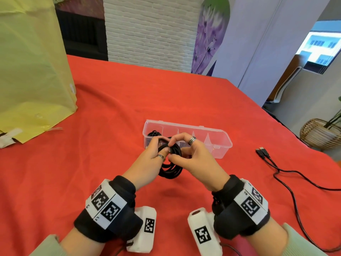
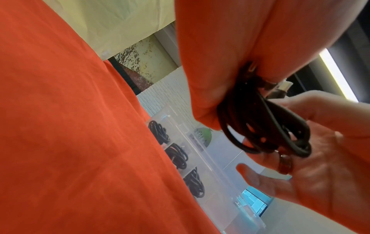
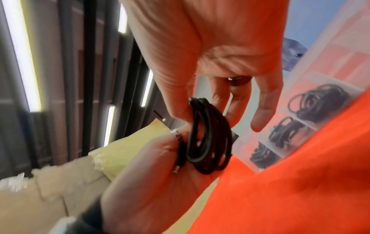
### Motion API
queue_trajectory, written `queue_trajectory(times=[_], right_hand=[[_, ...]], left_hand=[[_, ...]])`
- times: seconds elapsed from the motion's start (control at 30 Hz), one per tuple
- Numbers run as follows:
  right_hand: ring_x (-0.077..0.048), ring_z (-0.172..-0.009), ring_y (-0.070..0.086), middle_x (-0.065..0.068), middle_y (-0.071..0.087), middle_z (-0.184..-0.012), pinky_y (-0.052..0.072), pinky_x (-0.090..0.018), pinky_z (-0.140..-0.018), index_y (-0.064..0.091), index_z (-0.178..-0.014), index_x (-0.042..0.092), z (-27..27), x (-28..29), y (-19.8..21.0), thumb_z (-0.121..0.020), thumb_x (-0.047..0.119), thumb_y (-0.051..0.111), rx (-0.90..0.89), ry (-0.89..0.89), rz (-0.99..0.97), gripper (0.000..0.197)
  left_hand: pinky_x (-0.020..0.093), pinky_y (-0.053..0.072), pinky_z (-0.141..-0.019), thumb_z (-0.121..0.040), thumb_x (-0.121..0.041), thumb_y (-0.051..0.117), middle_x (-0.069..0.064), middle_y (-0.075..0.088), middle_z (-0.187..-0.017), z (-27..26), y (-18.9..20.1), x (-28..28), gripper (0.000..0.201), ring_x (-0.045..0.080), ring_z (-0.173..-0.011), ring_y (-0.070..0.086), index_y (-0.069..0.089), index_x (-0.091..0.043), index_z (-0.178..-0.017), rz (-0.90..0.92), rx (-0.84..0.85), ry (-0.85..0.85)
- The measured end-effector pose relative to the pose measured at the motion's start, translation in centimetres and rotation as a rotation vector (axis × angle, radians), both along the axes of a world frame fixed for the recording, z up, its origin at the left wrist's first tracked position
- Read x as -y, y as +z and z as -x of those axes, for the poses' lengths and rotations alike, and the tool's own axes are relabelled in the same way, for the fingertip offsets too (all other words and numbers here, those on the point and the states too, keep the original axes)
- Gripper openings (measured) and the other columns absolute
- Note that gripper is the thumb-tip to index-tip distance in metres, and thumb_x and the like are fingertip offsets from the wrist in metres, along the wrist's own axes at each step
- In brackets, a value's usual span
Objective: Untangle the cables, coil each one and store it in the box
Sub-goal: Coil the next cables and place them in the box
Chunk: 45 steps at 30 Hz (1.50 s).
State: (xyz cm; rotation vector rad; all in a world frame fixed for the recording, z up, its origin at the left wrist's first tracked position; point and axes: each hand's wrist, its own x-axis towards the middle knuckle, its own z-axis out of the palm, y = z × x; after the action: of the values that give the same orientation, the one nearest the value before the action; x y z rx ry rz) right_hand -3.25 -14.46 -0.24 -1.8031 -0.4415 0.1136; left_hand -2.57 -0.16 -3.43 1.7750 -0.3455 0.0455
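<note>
Black coiled cable (image 1: 170,159) is being held between both hands, above the red cloth (image 1: 110,111) and just in front of the clear box (image 1: 224,139). It is being gripped by the left hand (image 1: 151,154), fingers curled round the loops; the top is being pinched by the right hand (image 1: 193,156). Box long axis is running left-right, three compartments being occupied by coils; the free ones are lying nearer the right hand. Loops are looking tight, plug end showing

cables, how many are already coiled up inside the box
3, one in each of three neighbouring compartments of the clear box: first coil, second coil, third coil. The head view hides most of them behind the hands.
</note>
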Motion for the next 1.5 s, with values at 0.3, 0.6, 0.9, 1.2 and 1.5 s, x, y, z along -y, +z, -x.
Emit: queue_trajectory(times=[0.3, 0.6, 0.9, 1.2, 1.5], right_hand=[[-0.024, -0.072, 0.054, 0.0, 0.055, -0.08, 0.041, -0.033, -0.055, 0.058, -0.092, 0.015, -0.3, -1.0, -0.7, -0.083, 0.024, 0.054, 1.105, -0.364, 0.991, 0.013], [-0.015, -0.064, 0.047, 0.006, 0.045, -0.08, 0.041, -0.032, -0.055, 0.038, -0.092, 0.019, 0.3, 0.1, -0.6, -0.087, 0.017, 0.046, 0.985, -0.102, 0.516, 0.01], [-0.024, -0.07, 0.065, -0.012, 0.065, -0.068, 0.051, -0.036, -0.066, 0.038, -0.08, 0.015, 0.5, -0.1, -1.2, -0.082, 0.017, 0.055, 0.43, -0.264, -0.019, 0.017], [-0.025, -0.076, 0.068, -0.005, 0.065, -0.071, 0.054, -0.043, -0.073, 0.041, -0.076, 0.035, 0.7, -0.6, -1.4, -0.08, 0.024, 0.056, 0.359, -0.222, -0.148, 0.02], [-0.009, -0.079, 0.062, 0.002, 0.062, -0.078, 0.054, -0.032, -0.074, 0.048, -0.079, 0.012, 0.7, -0.6, -1.5, -0.078, 0.015, 0.059, 0.42, -0.228, -0.012, 0.011]], left_hand=[[0.028, 0.037, -0.075, -0.098, -0.007, 0.037, 0.001, 0.05, -0.085, -0.5, -0.5, -0.1, 0.017, 0.011, -0.076, 0.042, 0.053, -0.005, -0.105, 0.106, -0.048, 0.022], [0.031, 0.042, -0.084, -0.097, -0.01, 0.042, 0.007, 0.059, -0.095, -0.9, -0.6, -0.3, 0.018, 0.014, -0.084, 0.052, 0.056, -0.018, -0.104, 0.204, -0.058, 0.083], [0.045, 0.039, -0.101, -0.087, -0.016, 0.057, 0.033, 0.056, -0.118, -0.7, 0.2, -0.7, 0.038, 0.029, -0.103, 0.054, 0.055, 0.006, -0.117, 0.547, -0.264, -0.127], [0.056, 0.044, -0.095, -0.077, -0.008, 0.06, 0.014, 0.065, -0.108, -0.5, -0.1, -1.5, 0.034, 0.025, -0.101, 0.064, 0.06, -0.004, -0.111, 0.66, -0.463, -0.378], [0.034, 0.056, -0.067, -0.066, 0.013, 0.049, 0.015, 0.07, -0.103, -0.5, -0.3, -1.2, 0.055, 0.024, -0.093, 0.069, 0.055, -0.004, -0.117, 0.873, -0.478, -0.389]])
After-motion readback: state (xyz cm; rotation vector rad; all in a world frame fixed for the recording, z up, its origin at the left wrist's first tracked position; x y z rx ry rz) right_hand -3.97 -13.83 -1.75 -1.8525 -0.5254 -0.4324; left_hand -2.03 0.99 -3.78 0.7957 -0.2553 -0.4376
